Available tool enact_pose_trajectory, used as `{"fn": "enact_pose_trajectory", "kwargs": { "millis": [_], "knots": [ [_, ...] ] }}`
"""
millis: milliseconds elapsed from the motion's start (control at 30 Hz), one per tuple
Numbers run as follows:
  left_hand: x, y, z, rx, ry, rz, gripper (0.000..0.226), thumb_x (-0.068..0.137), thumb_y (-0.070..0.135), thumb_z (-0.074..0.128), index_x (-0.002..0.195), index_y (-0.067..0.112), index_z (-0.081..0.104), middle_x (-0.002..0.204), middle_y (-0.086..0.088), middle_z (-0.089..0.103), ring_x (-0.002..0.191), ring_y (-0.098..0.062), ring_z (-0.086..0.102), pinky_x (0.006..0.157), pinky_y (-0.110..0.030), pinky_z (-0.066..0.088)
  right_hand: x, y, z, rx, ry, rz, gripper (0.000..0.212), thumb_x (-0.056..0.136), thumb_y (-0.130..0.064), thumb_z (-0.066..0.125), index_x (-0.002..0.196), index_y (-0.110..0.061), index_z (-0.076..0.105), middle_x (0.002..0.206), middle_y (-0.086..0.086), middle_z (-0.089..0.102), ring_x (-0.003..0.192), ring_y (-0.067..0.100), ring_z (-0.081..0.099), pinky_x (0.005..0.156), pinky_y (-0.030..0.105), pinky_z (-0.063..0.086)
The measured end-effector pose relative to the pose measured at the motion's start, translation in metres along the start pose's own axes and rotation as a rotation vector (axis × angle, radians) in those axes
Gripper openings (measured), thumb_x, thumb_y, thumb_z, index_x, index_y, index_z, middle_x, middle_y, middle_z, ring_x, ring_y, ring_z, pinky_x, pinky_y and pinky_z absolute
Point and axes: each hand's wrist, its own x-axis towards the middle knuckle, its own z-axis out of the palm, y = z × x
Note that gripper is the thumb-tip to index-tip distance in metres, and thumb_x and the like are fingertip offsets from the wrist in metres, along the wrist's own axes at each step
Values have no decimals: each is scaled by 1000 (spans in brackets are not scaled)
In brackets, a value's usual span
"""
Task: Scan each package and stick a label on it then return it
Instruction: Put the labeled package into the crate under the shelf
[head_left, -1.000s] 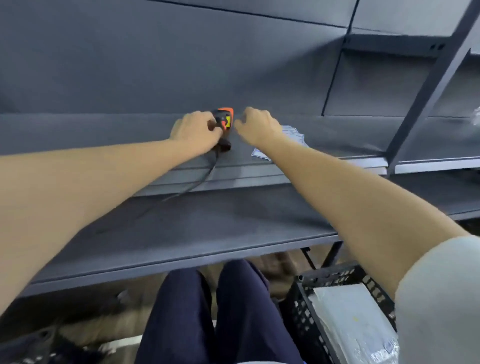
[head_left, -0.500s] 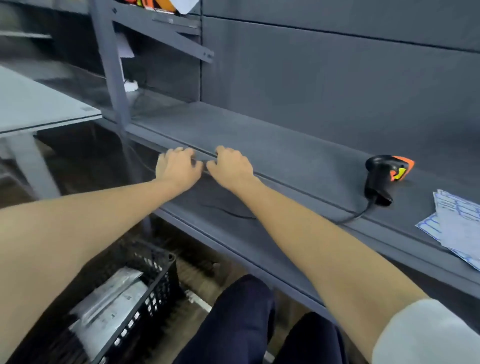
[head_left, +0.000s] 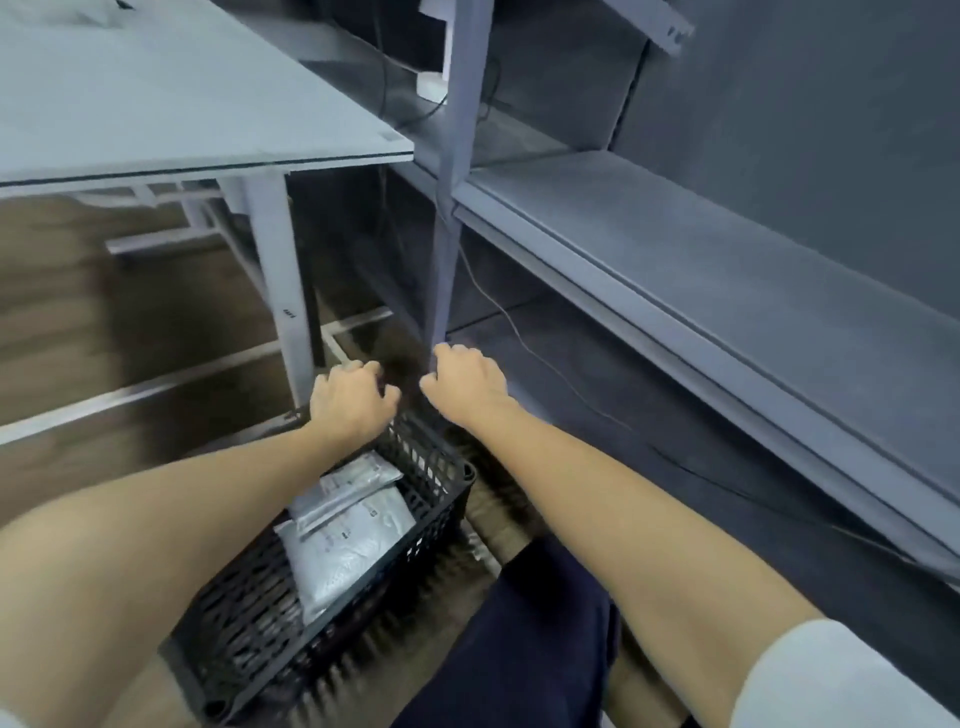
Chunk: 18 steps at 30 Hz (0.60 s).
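A black plastic crate (head_left: 436, 499) stands on the floor at my lower left. Grey plastic-wrapped packages (head_left: 345, 540) lie in it. My left hand (head_left: 350, 402) hovers over the crate's far end with loosely curled fingers and holds nothing. My right hand (head_left: 465, 384) is level with it, just right of the crate, fingers also loosely curled and empty. The scanner and the label sheets are out of view.
A grey workbench (head_left: 727, 291) with a raised back ledge runs along the right, a thin cable (head_left: 524, 343) trailing over its lower surface. A pale table (head_left: 156, 104) stands at upper left on a white leg (head_left: 280, 280). A grey upright post (head_left: 452, 171) rises behind my hands. My dark trouser leg (head_left: 519, 639) is below.
My view has swung left and down from the bench to the floor crate. Both hands left the scanner and bench edge and now hang over the crate's far end.
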Motion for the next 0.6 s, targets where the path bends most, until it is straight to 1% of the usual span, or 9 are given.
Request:
{"fn": "enact_pose_trajectory", "kwargs": {
  "millis": [167, 300, 467, 600],
  "knots": [
    [-22, -68, 66, -20, -163, -176, 39, 92, 38, 43, 119, 15, 59, 121, -11, 61, 112, -32, 55, 94, -40, 40, 20, -27, 89, -16, -259, -57, 40, 95, -28, 44, 129, -8, 46, 133, 14, 50, 122, 34, 45, 97, 41, 37],
    [-49, -107, 126, -36, -332, -306, 48, 95, 41, 41, 136, 16, 48, 133, -9, 54, 120, -29, 50, 99, -38, 37, 22, -35, 160, -37, -442, -75, 41, 96, -30, 44, 130, -8, 45, 135, 13, 49, 125, 33, 44, 100, 41, 35],
    [-82, -130, 191, -88, -502, -419, 47, 94, 41, 39, 135, 19, 48, 137, -4, 52, 124, -25, 48, 102, -37, 35, 24, -42, 227, -28, -617, -49, 45, 95, -30, 43, 136, -9, 41, 140, 12, 46, 128, 32, 42, 105, 40, 31],
    [-101, -140, 233, -123, -596, -500, 47, 94, 42, 39, 135, 21, 48, 136, -3, 53, 125, -24, 48, 101, -37, 35, 30, -42, 267, -34, -713, -41, 46, 97, -32, 42, 137, -9, 40, 141, 13, 45, 129, 31, 42, 105, 39, 31]
  ]
}}
